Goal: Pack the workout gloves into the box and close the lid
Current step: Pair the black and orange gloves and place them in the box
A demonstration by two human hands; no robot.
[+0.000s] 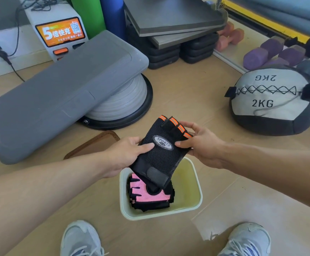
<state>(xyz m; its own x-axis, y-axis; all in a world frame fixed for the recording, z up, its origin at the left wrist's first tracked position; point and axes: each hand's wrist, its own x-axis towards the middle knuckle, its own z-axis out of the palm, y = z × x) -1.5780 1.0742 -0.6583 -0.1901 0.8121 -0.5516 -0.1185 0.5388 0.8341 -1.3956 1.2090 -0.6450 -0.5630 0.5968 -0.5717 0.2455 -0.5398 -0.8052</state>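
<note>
Scene: A person stands over a pale green box on a gym floor, both arms reaching in from the frame's lower edges.
Left hand: The left hand grips the near side of a black mesh glove, thumb pressed on top.
Right hand: The right hand pinches the glove's orange-striped finger end.
Already packed: Pink gloves lie inside the box, on its left side.
Lid: A brown lid lies on the floor behind the box, partly hidden by the left arm.
Step in hand: Lowering the black glove, wrist strap first, over the pink ones.
Next move: Likely laying it flat, releasing it, then fetching the lid.
</note>
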